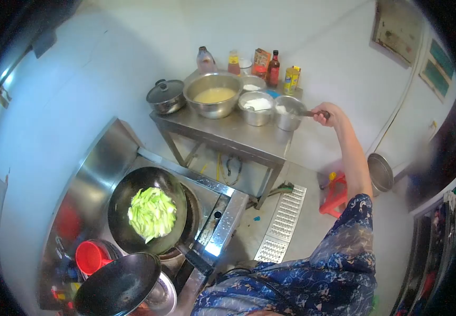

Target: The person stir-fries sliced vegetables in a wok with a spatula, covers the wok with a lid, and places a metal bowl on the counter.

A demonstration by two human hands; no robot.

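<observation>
Right hand: reaches out to the right-hand end of the table, fingers (pixel 320 117) closed around the dark handle of a utensil (pixel 308 113).
Utensil: points leftward, its far end over or in the rightmost metal pot (pixel 289 124); I cannot tell how deep.
Left hand: out of view, so I cannot tell how its fingers stand.
Middle metal pot: just left of the rightmost one, with white contents (pixel 260 104) and a spoon-like handle in it.
Rear metal pot (pixel 253 80): behind these two, also holding something white.
Large basin (pixel 212 110): wide, metal, with cloudy yellow liquid.
Lidded pot (pixel 166 104): left end of the table, glass lid on.
Back row: bottles, a box and a yellow can (pixel 292 80).
Wok (pixel 120 224): on the stove (pixel 128 169), sliced pale green vegetables (pixel 152 213) heaped inside; its handle points to the stove's front edge.
Dark pan (pixel 114 287): lower left, beside a red container (pixel 91 256).
Table (pixel 217 128): pots stand near its right end; a bare metal strip runs along the front.
Floor: open around the drain grate (pixel 287 213), between stove and red stool (pixel 334 196).
</observation>
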